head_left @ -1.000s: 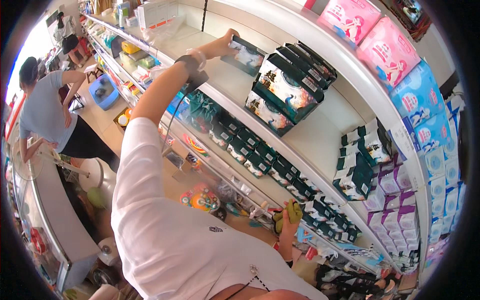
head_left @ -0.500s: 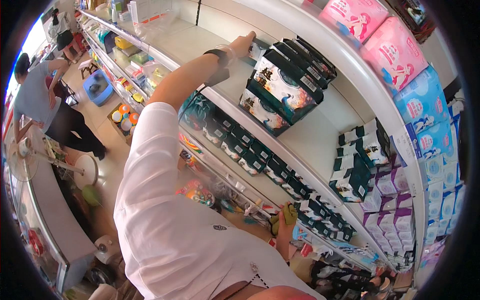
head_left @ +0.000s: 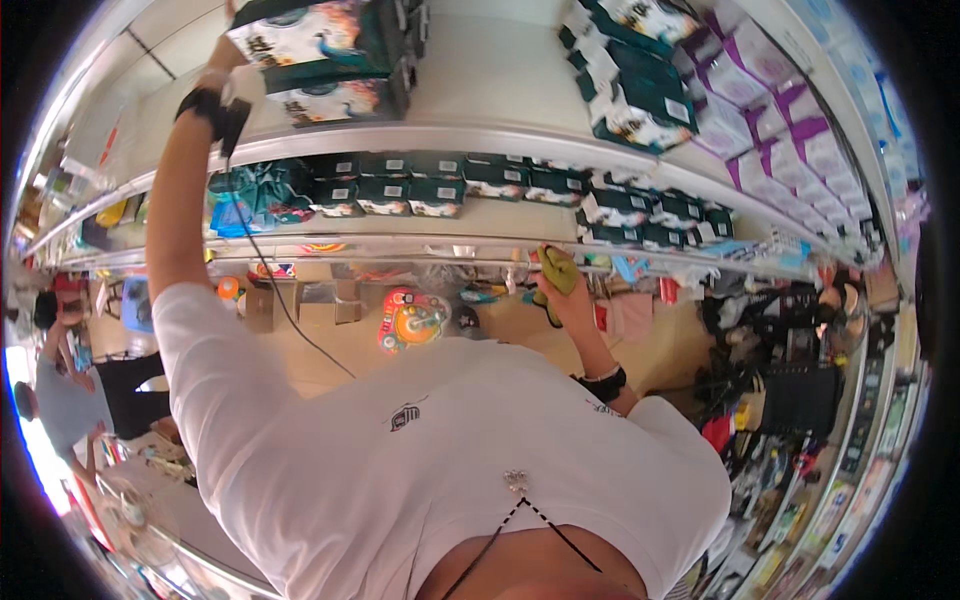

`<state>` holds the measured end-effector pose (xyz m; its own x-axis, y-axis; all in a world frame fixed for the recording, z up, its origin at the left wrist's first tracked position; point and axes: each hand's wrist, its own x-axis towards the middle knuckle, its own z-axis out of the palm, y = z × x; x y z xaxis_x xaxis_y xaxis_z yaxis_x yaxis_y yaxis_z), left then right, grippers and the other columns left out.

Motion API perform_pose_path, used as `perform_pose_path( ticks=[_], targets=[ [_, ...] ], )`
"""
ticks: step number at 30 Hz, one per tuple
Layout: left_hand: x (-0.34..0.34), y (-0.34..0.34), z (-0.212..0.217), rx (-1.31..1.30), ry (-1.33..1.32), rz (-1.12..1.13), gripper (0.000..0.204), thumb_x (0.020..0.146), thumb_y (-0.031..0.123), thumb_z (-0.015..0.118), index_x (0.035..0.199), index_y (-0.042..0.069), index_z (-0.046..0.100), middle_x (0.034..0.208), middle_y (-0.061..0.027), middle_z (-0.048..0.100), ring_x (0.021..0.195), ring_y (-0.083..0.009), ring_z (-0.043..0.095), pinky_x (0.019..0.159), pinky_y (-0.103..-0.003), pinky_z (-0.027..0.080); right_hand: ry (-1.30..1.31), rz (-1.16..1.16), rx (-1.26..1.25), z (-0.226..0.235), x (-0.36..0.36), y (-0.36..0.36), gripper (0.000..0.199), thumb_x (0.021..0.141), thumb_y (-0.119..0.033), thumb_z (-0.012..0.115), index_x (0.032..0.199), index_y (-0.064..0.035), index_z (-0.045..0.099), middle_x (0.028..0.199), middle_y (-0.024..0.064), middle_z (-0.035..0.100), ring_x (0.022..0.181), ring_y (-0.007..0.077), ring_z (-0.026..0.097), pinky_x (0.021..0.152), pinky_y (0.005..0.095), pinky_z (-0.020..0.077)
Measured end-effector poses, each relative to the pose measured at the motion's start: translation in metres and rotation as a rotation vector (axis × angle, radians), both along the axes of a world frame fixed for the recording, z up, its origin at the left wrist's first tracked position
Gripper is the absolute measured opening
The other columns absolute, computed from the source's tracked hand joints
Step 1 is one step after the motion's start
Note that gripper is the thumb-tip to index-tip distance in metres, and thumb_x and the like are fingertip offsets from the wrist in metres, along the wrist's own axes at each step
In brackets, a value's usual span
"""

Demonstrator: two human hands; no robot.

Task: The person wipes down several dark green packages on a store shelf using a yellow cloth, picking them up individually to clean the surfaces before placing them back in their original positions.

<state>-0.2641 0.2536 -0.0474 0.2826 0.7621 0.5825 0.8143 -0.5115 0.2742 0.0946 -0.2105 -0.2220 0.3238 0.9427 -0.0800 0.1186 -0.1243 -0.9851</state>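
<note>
On the upper shelf (head_left: 480, 70) stands a stack of dark green and white packs (head_left: 325, 40) with a peacock picture. My left hand (head_left: 226, 52) is raised against the left end of this stack, a dark band on its wrist. Its fingers are mostly hidden by the packs and the picture's edge, so I cannot see whether it grips one. Lower down, in front of the lower shelves, my right hand (head_left: 566, 290) is closed round a folded yellow-green cloth (head_left: 560, 268). Part of the cloth hangs below the fingers.
More dark packs (head_left: 640, 95) and purple-and-white packs (head_left: 765, 130) fill the right of the shelf. Rows of dark packs (head_left: 385, 195) line the shelf below. A colourful toy (head_left: 412, 320) and cardboard boxes (head_left: 347, 300) lie on the floor. Another person (head_left: 75, 395) stands far left.
My view has turned, so the shelves now run level across it. My left hand is still at the left end of the pack stack. The cloth is still in my right hand.
</note>
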Motion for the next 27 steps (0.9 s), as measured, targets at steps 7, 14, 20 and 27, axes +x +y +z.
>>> perform_pose_path(
  ticks=[7, 14, 20, 27],
  targets=[
    [-0.027, -0.121, 0.032, -0.039, -0.354, -0.063, 0.081, 0.072, 0.012, 0.061, 0.129, 0.004, 0.004, 0.119, -0.0257, 0.032, 0.098, -0.0298, 0.049, 0.076, -0.033, 0.045, -0.469, -0.056, 0.077, -0.008, 0.044, 0.013, 0.042, 0.071, -0.019, 0.063, 0.107, -0.0047, 0.047, 0.097, 0.012, 0.053, 0.083, 0.0238, 0.054, 0.07, 0.031, 0.0434],
    [-0.017, -0.288, -0.012, 0.209, -0.76, -0.026, 0.063, 0.074, -0.006, 0.048, 0.125, 0.003, 0.012, 0.124, -0.0199, 0.028, 0.105, -0.0278, 0.044, 0.081, -0.033, 0.043, -1.005, 0.121, -0.004, -0.02, 0.047, 0.074, 0.052, 0.07, -0.024, 0.06, 0.117, -0.0135, 0.039, 0.117, 0.0091, 0.039, 0.084, 0.0304, 0.054, 0.063, 0.038, 0.0473],
    [-0.013, -0.401, -0.232, -0.386, -1.067, 0.224, 0.055, 0.079, 0.003, 0.045, 0.126, 0.011, 0.019, 0.12, -0.0115, 0.03, 0.104, -0.0213, 0.038, 0.067, -0.026, 0.045, -1.147, 0.26, 0.008, -0.062, 0.018, 0.156, 0.059, 0.072, -0.021, 0.055, 0.125, -0.0148, 0.029, 0.123, 0.0127, 0.035, 0.074, 0.0295, 0.058, 0.055, 0.0362, 0.0477],
    [0.037, -0.515, -0.246, -0.805, -1.265, 0.209, 0.058, 0.076, -0.002, 0.045, 0.124, 0.013, 0.017, 0.12, -0.0137, 0.031, 0.09, -0.0217, 0.053, 0.068, -0.029, 0.045, -1.416, 0.186, -0.001, -0.078, 0.001, 0.186, 0.032, 0.068, -0.006, 0.052, 0.098, 0.0037, 0.045, 0.097, 0.0181, 0.045, 0.06, 0.0278, 0.059, 0.045, 0.0337, 0.0475]
  ],
)
